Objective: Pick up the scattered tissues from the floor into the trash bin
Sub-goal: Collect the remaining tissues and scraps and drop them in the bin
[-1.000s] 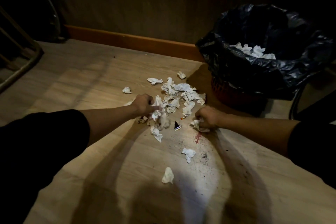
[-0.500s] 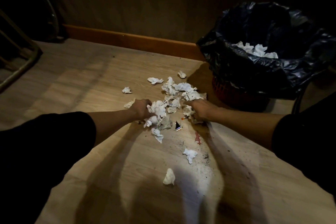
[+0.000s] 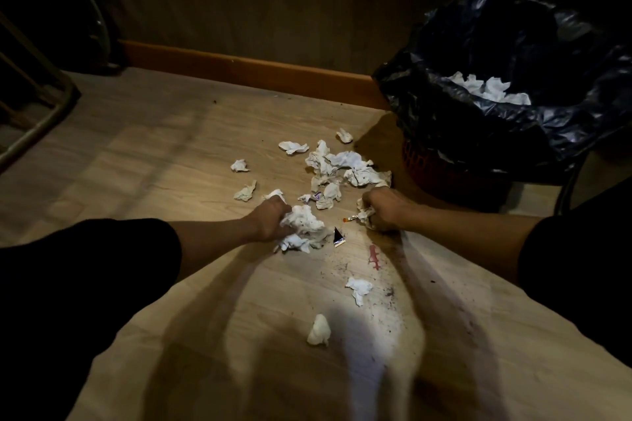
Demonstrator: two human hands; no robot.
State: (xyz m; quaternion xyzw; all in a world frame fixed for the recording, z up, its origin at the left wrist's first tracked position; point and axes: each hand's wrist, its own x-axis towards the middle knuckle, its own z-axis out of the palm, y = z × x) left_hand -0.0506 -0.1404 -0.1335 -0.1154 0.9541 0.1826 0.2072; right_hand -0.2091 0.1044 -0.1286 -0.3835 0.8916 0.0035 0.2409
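Floor (image 3: 143,154): pale wood-look planks, smooth, faint sheen, gritty dark specks near the middle.
Baseboard (image 3: 246,73): orange-brown wood, smooth.
Wall (image 3: 260,0): dark, matt, vertical grain.
Tissues (image 3: 345,167): white paper, crumpled, matt, soft-looking.
Bin liner (image 3: 444,113): black plastic film, glossy, creased.
Trash bin (image 3: 431,167): red plastic lattice.
Frame (image 3: 44,120): metal tubing, dull sheen.
Sleeves (image 3: 85,270): black cloth, matt.
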